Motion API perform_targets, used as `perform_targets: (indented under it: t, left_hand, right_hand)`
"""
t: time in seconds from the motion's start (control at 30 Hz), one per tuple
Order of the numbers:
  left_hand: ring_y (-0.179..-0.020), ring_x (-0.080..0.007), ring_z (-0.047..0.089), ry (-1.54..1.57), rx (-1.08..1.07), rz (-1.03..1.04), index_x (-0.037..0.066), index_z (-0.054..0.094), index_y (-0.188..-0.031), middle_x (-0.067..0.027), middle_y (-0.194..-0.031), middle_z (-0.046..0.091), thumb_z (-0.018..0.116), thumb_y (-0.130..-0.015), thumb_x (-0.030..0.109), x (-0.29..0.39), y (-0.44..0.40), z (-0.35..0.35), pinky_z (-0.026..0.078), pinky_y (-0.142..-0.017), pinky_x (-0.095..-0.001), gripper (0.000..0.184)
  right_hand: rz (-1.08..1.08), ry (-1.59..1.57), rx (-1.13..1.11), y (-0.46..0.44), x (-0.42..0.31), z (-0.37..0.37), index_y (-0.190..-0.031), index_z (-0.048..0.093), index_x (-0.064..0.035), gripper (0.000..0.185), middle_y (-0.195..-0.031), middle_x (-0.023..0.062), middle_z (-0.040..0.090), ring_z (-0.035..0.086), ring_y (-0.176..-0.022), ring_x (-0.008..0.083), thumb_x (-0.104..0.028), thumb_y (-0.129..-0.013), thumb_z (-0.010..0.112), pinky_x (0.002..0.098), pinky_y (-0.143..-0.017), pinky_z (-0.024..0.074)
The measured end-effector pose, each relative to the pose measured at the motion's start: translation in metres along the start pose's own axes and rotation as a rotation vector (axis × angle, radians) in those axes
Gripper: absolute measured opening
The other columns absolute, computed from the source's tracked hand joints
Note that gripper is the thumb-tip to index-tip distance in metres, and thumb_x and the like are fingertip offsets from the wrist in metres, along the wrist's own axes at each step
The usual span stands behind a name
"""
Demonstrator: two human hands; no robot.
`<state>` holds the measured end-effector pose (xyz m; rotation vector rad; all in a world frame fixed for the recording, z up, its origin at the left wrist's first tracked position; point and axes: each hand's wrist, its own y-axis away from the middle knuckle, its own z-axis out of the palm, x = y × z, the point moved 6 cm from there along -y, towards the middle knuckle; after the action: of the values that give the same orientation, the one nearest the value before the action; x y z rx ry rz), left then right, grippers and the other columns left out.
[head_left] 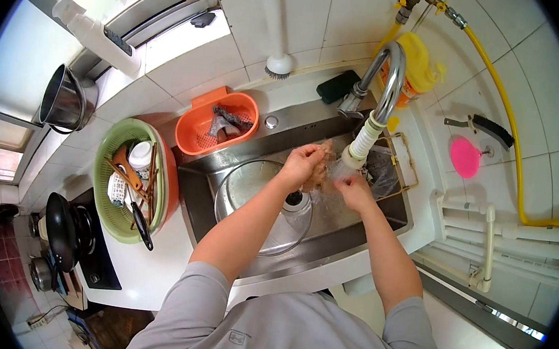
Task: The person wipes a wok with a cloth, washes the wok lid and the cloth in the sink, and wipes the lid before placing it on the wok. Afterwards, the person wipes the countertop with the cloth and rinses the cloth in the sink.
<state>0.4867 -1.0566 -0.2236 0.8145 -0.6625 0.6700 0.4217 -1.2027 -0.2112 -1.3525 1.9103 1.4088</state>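
Over the steel sink (265, 268), my left hand (301, 168) is closed on a light-brown crumpled piece (323, 165), whose kind I cannot make out. My right hand (355, 193) is just below the white nozzle of the faucet (391, 85), its fingers curled in at the water stream. What those fingers hold, if anything, is blurred by the water. Under my left forearm a round glass lid (242, 185) lies in the sink. A clear plastic bag (384, 173) sits at the sink's right end, beside a wire rack (415, 162).
An orange basket (188, 131) stands behind the sink's left corner. Left of the sink, a green colander (104, 187) holds bowls, chopsticks and utensils. A yellow jug (413, 60) stands behind the faucet. A dark sponge (339, 86) lies on the back ledge.
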Motion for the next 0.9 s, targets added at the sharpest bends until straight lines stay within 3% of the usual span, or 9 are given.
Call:
perform_targets:
  t: [0.07,0.27,0.37,0.5,0.53,0.6,0.67,0.83,0.9]
  left_hand:
    - [-0.060,-0.0110,0.053,-0.025,-0.139,-0.062,0.002,0.056,-0.097,-0.0036,-0.076,0.060,0.053,-0.092,0.014,0.003,0.009,0.011,0.045,-0.054,-0.0224,0.014]
    - [-0.065,-0.0124,0.057,-0.252,0.086,0.044,0.002,0.055,-0.089,-0.0048,-0.072,0.060,0.062,-0.085,0.010,0.004,0.005,0.004,0.048,-0.056,-0.0251,0.012]
    - [-0.064,-0.0145,0.058,-0.774,0.305,0.176,0.000,0.054,-0.085,-0.0048,-0.067,0.059,0.067,-0.081,0.010,0.027,0.011,-0.009,0.049,-0.058,-0.0279,0.017]
    - [-0.092,-0.0201,0.058,-0.711,0.297,0.303,0.000,0.040,-0.124,-0.0148,-0.102,0.059,0.065,-0.080,0.010,-0.004,0.000,-0.029,0.049,-0.079,-0.0302,0.052]
    - [-0.104,-0.0220,0.054,-0.628,0.015,0.338,0.003,0.024,-0.137,-0.0163,-0.117,0.053,0.064,-0.082,0.011,-0.027,-0.008,-0.023,0.045,-0.090,-0.0332,0.069]
    - [-0.103,-0.0218,0.055,-1.029,-0.026,0.627,0.002,0.032,-0.132,-0.0147,-0.114,0.055,0.062,-0.084,0.010,-0.019,0.014,0.010,0.044,-0.091,-0.0332,0.058]
    - [-0.100,-0.0218,0.056,-1.022,-0.078,0.620,0.001,0.038,-0.127,-0.0121,-0.110,0.057,0.060,-0.083,0.008,-0.034,0.012,0.017,0.044,-0.091,-0.0330,0.050]
    - [-0.093,-0.0221,0.057,-0.352,0.001,-0.068,0.001,0.049,-0.113,-0.0043,-0.094,0.059,0.055,-0.077,-0.001,-0.047,0.007,0.008,0.044,-0.090,-0.0324,0.036]
    - [-0.088,-0.0206,0.058,-0.061,-0.011,0.001,0.002,0.048,-0.115,-0.0031,-0.090,0.058,0.054,-0.076,-0.003,-0.035,0.006,0.015,0.046,-0.086,-0.0314,0.040]
  right_hand:
    - [-0.184,-0.095,0.148,-0.009,0.009,0.002,-0.105,0.062,-0.0005,0.039,-0.100,0.0178,0.064,0.061,-0.095,0.0295,-0.026,-0.076,0.066,0.0358,-0.083,0.0458]
    - [-0.059,0.014,0.245,-0.015,0.011,0.006,-0.103,0.061,0.0011,0.035,-0.102,0.0189,0.063,0.060,-0.096,0.0313,-0.021,-0.076,0.063,0.0381,-0.083,0.0450]
    - [0.042,-0.084,0.169,-0.008,0.009,-0.001,-0.097,0.062,0.0024,0.029,-0.104,0.0184,0.062,0.060,-0.097,0.0306,-0.020,-0.079,0.062,0.0386,-0.083,0.0452]
    - [-0.165,-0.494,0.153,-0.006,0.012,-0.002,-0.102,0.059,-0.0001,0.023,-0.102,0.0107,0.061,0.060,-0.095,0.0229,-0.015,-0.084,0.058,0.0362,-0.078,0.0483]
    - [-0.135,-0.647,0.120,0.004,-0.004,-0.001,-0.104,0.058,-0.0008,0.023,-0.102,0.0090,0.060,0.060,-0.094,0.0208,-0.014,-0.085,0.057,0.0354,-0.077,0.0490]
    - [-0.118,-0.877,0.086,0.015,-0.025,0.003,-0.108,0.055,-0.0019,0.023,-0.101,0.0071,0.059,0.059,-0.092,0.0177,-0.012,-0.087,0.055,0.0343,-0.076,0.0502]
    - [-0.142,-1.027,0.090,0.021,-0.032,0.005,-0.111,0.053,-0.0027,0.025,-0.099,0.0068,0.059,0.059,-0.088,0.0155,-0.011,-0.088,0.053,0.0337,-0.075,0.0511]
    - [-0.142,-1.112,0.227,0.018,0.006,-0.016,-0.113,0.051,-0.0030,0.026,-0.102,0.0079,0.058,0.059,-0.089,0.0170,-0.009,-0.088,0.052,0.0330,-0.077,0.0509]
    - [-0.138,-0.982,0.327,0.009,0.035,-0.010,-0.116,0.049,-0.0045,0.029,-0.103,0.0071,0.057,0.057,-0.092,0.0169,-0.007,-0.087,0.052,0.0330,-0.078,0.0502]
